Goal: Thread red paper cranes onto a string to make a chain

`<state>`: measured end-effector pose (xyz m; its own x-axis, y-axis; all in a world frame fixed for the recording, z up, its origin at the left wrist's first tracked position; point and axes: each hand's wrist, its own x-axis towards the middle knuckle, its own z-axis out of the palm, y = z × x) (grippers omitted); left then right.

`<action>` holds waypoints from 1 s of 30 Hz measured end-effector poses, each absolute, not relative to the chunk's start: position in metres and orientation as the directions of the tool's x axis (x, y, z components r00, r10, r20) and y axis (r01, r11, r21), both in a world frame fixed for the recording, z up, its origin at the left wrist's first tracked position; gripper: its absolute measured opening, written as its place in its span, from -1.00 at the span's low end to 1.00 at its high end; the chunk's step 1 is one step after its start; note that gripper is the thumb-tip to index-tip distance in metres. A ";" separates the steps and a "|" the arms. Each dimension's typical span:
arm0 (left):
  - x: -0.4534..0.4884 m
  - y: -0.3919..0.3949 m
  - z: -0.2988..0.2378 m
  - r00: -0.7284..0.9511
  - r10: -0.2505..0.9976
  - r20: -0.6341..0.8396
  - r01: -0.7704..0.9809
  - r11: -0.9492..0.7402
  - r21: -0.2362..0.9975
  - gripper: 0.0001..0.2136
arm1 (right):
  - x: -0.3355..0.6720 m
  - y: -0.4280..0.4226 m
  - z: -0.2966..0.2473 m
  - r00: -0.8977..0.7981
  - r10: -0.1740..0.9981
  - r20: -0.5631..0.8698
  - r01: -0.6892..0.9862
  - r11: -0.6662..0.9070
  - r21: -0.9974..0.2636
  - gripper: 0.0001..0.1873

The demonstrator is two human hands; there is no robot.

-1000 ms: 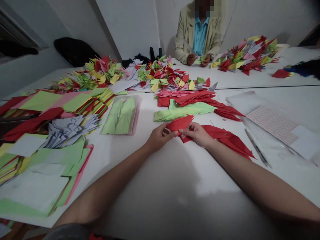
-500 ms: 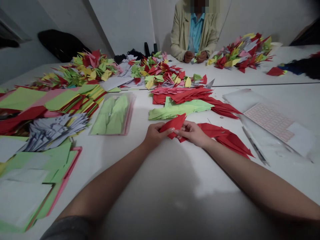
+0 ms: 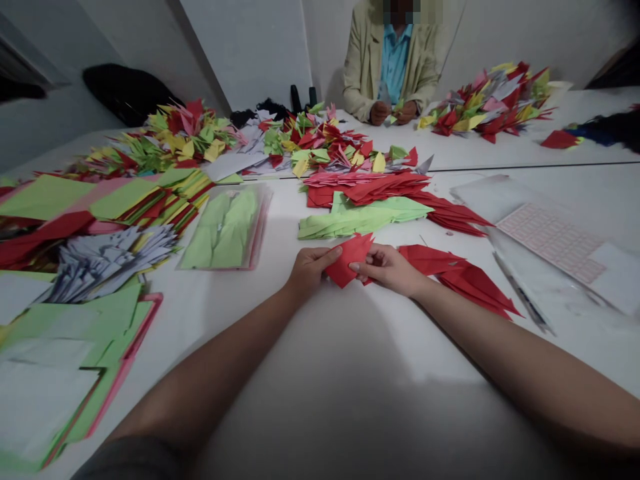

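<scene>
Between my two hands is a piece of folded red paper (image 3: 349,259), held just above the white table. My left hand (image 3: 311,270) pinches its left side, thumb on top. Closed on its right side is my right hand (image 3: 387,268), with the thumb against the paper's face. To the right lie folded red papers (image 3: 465,279), partly behind my right hand. Just beyond my hands is a stack of folded green papers (image 3: 365,219), with more folded red papers (image 3: 370,190) behind it.
Left of my hands lies a clear packet of green paper (image 3: 220,230). Square paper sheets (image 3: 50,387) and grey-white folded pieces (image 3: 115,260) cover the left side. A pen (image 3: 523,293) and plastic sleeve (image 3: 610,287) lie right. Across the table, a person (image 3: 390,73) handles paper between colourful piles (image 3: 490,103).
The red paper has turned in my hands, and more of its flat face now shows. My left thumb has shifted up along its edge. The view has moved slightly.
</scene>
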<state>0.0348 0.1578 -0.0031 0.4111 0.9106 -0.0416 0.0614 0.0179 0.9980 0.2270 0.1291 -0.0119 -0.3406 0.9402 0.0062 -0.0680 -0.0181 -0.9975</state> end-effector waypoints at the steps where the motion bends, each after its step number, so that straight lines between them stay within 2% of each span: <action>1: 0.035 0.158 -0.004 0.399 0.915 -0.059 0.056 0.040 0.998 -0.55 | 0.227 0.129 -0.011 -0.348 0.937 0.009 -0.066 -0.015 -0.998 -0.68; 5: 0.035 0.157 -0.004 0.403 0.913 -0.058 0.053 0.041 0.998 -0.52 | 0.230 0.129 -0.010 -0.370 0.929 -0.002 -0.091 -0.038 -0.995 -0.69; 13: 0.036 0.160 0.000 0.391 0.915 0.099 -0.031 -0.095 0.995 -0.71 | 0.231 0.132 -0.017 -0.365 0.931 0.012 -0.178 -0.057 -0.982 -0.71; 18: 0.032 0.160 0.001 0.578 0.816 -0.001 0.146 -0.102 0.984 -0.73 | 0.233 0.135 -0.022 -0.338 0.941 0.003 -0.250 -0.087 -0.964 -0.73; 26: 0.033 0.159 0.003 0.569 0.822 0.028 0.087 -0.094 0.992 -0.73 | 0.233 0.134 -0.022 -0.350 0.936 0.031 -0.255 -0.064 -0.965 -0.72; 30: 0.033 0.159 0.001 0.548 0.836 0.033 0.128 -0.122 0.984 -0.71 | 0.234 0.135 -0.025 -0.355 0.934 0.033 -0.249 -0.060 -0.967 -0.73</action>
